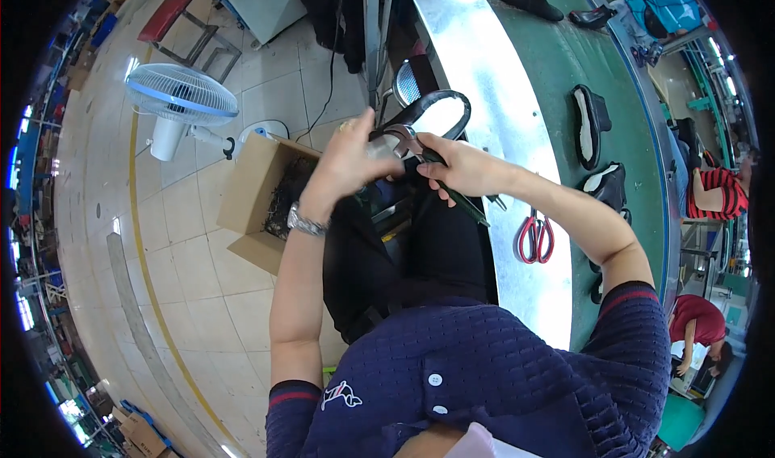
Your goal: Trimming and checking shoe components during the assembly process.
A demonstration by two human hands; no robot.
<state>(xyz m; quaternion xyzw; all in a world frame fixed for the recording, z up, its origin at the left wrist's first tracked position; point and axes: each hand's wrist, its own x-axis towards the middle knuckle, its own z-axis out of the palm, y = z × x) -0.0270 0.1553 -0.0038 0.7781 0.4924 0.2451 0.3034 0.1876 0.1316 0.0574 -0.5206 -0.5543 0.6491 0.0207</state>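
Note:
My right hand (472,167) is closed round the green handles of a pair of pincers (475,209), whose metal head points left toward my other hand. My left hand (347,161), a watch on its wrist, is beside that metal head with its fingers apart; a slight blur hides whether it touches anything. Just beyond both hands is a black shoe (440,117) with a white sole side showing, over my lap by the bench edge. Red-handled scissors (535,238) lie on the metal bench (517,131) to the right of my lap.
An open cardboard box (252,185) with dark scraps stands at my left, near a white fan (179,94) and a red-topped stool (166,18). Black shoes (592,123) lie on a green conveyor belt (557,70) beyond the bench. Other people work farther right.

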